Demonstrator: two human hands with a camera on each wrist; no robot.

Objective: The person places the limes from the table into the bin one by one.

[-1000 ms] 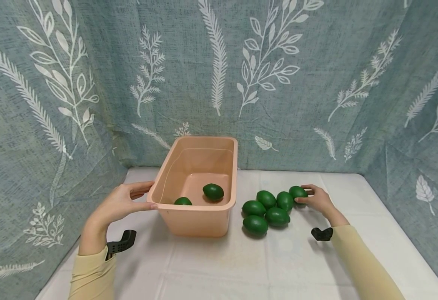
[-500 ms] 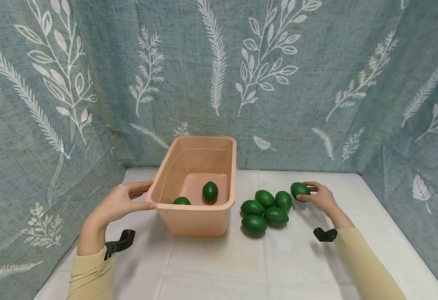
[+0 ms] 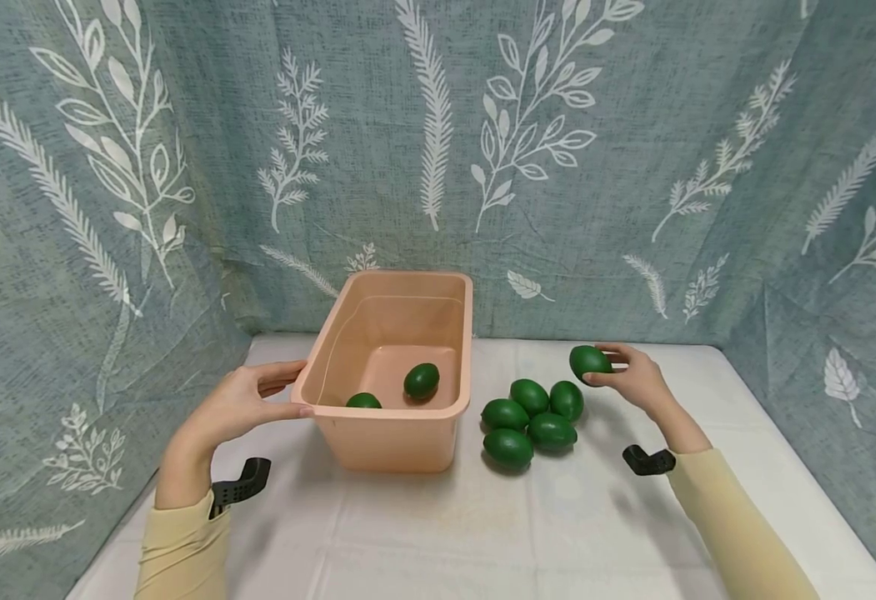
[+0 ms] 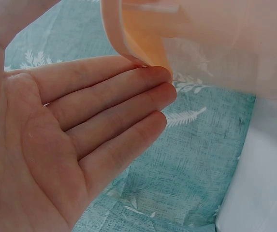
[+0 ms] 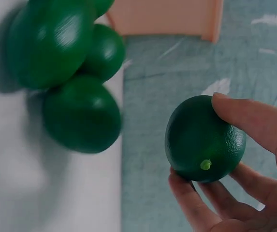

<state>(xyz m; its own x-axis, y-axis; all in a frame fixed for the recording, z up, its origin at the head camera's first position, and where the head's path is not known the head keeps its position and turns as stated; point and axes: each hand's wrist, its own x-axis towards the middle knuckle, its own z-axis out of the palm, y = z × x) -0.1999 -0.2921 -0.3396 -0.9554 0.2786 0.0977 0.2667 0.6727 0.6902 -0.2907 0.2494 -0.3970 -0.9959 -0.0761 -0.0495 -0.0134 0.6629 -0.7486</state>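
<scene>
In the head view my right hand (image 3: 636, 379) holds a dark green lime (image 3: 590, 363) between thumb and fingers, raised over the table. The right wrist view shows this lime's (image 5: 201, 140) pale stem nub. Several more limes (image 3: 553, 432) lie in a cluster on the table, left of that hand and nearer the front. A peach plastic bin (image 3: 396, 442) stands left of the cluster, with two limes visible inside, one of them (image 3: 422, 381) on the floor. My left hand (image 3: 235, 406) touches the bin's near left corner, fingers straight; its palm (image 4: 46, 145) shows in the left wrist view.
A white cloth (image 3: 438, 542) covers the table. Behind it and along both sides hangs a blue-green curtain (image 3: 377, 167) with white leaf prints. Black wrist devices (image 3: 648, 460) sit at both wrists.
My right hand has taken a lime from the right end of the cluster and lifted it up, slightly to the left. The lime on the bin's floor has rolled a little. My left hand stays put.
</scene>
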